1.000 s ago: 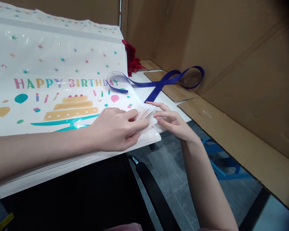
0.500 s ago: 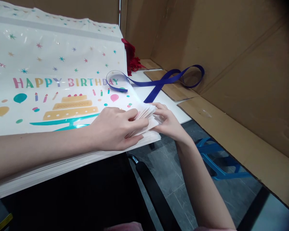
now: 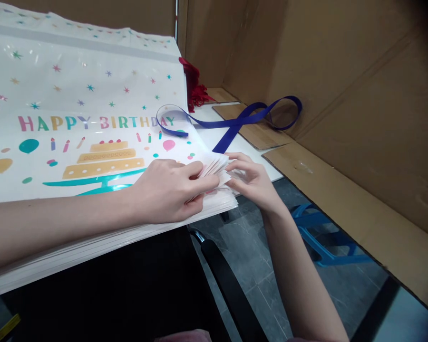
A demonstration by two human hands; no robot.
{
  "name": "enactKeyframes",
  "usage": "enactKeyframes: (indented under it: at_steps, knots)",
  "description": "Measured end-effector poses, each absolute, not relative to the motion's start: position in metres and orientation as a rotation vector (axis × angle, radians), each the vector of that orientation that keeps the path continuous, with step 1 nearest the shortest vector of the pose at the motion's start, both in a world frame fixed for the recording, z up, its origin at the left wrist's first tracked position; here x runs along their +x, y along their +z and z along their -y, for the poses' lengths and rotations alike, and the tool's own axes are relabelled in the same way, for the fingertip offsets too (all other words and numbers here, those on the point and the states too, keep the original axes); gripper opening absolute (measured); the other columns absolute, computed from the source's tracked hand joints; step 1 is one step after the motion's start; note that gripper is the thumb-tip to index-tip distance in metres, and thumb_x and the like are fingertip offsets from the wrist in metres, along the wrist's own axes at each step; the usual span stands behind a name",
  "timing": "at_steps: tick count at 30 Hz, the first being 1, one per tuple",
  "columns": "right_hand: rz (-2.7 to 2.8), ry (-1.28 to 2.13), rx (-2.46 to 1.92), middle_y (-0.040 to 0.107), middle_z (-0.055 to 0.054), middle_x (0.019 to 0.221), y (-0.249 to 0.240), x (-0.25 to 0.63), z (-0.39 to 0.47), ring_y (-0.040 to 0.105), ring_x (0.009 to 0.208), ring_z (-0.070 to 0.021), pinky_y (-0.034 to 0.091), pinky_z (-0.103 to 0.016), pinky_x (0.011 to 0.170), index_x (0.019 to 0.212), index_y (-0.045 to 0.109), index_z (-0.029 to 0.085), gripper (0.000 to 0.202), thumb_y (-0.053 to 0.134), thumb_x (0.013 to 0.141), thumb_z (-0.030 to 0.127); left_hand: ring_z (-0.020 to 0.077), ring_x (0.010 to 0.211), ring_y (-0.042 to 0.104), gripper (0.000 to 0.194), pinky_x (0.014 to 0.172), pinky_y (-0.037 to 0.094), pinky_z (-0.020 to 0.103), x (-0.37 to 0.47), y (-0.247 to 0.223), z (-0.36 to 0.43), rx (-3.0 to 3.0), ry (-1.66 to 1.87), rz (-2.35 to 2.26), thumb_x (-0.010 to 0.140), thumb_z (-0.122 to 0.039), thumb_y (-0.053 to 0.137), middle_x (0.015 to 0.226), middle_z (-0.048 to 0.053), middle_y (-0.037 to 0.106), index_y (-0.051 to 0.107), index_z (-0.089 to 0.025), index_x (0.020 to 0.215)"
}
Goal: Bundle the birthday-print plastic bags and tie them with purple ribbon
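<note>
A thick stack of glossy white plastic sheets (image 3: 103, 99) is printed with "HAPPY BIRTHDAY", a cake, candles, balloons and stars. Across its near right corner lies my left hand (image 3: 174, 190), closed on the sheets' bent-up corners (image 3: 216, 166), which fan out beyond my fingers. My right hand (image 3: 255, 183) is just right of that fan, thumb and fingers apart, with the tips at the sheet edges. Whether it pinches any single sheet is not visible; it looks open.
A loose blue ribbon (image 3: 231, 124) curls over the stack's right edge onto a white surface (image 3: 214, 110). Behind it hang red tassels (image 3: 199, 95). Cardboard walls (image 3: 324, 85) rise at the back and right. Below are a black armrest (image 3: 228, 285) and a blue stool (image 3: 324, 237).
My right thumb has come away from beneath the fanned corners and the hand has drawn slightly right. My left thumb has curled in, still gripping the sheets.
</note>
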State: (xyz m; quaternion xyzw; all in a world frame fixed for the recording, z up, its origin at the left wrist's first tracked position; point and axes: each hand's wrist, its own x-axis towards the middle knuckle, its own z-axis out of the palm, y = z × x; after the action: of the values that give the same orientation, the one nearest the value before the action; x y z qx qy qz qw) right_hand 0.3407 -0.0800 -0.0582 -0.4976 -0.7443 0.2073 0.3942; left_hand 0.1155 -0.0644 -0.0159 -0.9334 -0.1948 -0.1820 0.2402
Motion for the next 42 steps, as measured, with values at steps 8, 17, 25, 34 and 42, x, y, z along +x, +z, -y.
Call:
enactKeyframes:
  at_steps: [8, 17, 25, 34, 42]
  knots:
    - [1.945, 0.605, -1.19, 0.049, 0.001, 0.12, -0.0571, 0.3487, 0.0822, 0.046, 0.117, -0.0132, 0.036, -0.034, 0.104, 0.081, 0.064, 0.018, 0.026, 0.067, 0.07, 0.041, 0.0007, 0.055, 0.043, 0.024, 0.053, 0.023, 0.016, 0.1152, -0.0177, 0.0632, -2.566, -0.526, 0.546, 0.08, -0.034, 0.044, 0.075, -0.003, 0.05, 0.052, -0.027, 0.101]
    - [1.958, 0.525, -1.286, 0.051, -0.001, 0.117, -0.0578, 0.3404, 0.0782, 0.045, 0.115, -0.0157, 0.037, -0.036, 0.103, 0.074, 0.064, 0.016, 0.037, 0.073, 0.06, 0.049, 0.0, 0.054, 0.042, 0.02, 0.052, 0.021, 0.017, 0.1164, -0.0181, 0.0633, -2.576, -0.552, 0.551, 0.08, -0.034, 0.043, 0.074, -0.003, 0.05, 0.052, -0.025, 0.096]
    - [1.991, 0.463, -1.285, 0.051, 0.0, 0.117, -0.0607, 0.3414, 0.0764, 0.044, 0.113, -0.0145, 0.035, -0.033, 0.101, 0.089, 0.067, 0.021, 0.026, 0.066, 0.068, 0.037, 0.001, 0.055, 0.045, 0.027, 0.051, 0.02, 0.017, 0.1155, -0.0169, 0.0645, -2.597, -0.517, 0.541, 0.082, -0.046, 0.042, 0.074, -0.003, 0.05, 0.051, -0.026, 0.097]
    - [1.902, 0.559, -1.241, 0.052, -0.001, 0.116, -0.0599, 0.3456, 0.0796, 0.048, 0.112, -0.0128, 0.037, -0.033, 0.103, 0.086, 0.066, 0.019, 0.028, 0.064, 0.071, 0.043, 0.0013, 0.054, 0.044, 0.021, 0.051, 0.02, 0.017, 0.1163, -0.0162, 0.0644, -2.577, -0.523, 0.53, 0.082, -0.036, 0.043, 0.073, -0.003, 0.05, 0.051, -0.027, 0.098]
    - [1.827, 0.618, -1.232, 0.053, -0.004, 0.113, -0.059, 0.3475, 0.0805, 0.049, 0.11, -0.0112, 0.038, -0.031, 0.102, 0.092, 0.061, 0.017, 0.03, 0.054, 0.081, 0.045, 0.0004, 0.054, 0.044, 0.023, 0.051, 0.023, 0.016, 0.1155, -0.0167, 0.0635, -2.583, -0.517, 0.528, 0.082, -0.034, 0.041, 0.076, -0.003, 0.051, 0.051, -0.026, 0.102]
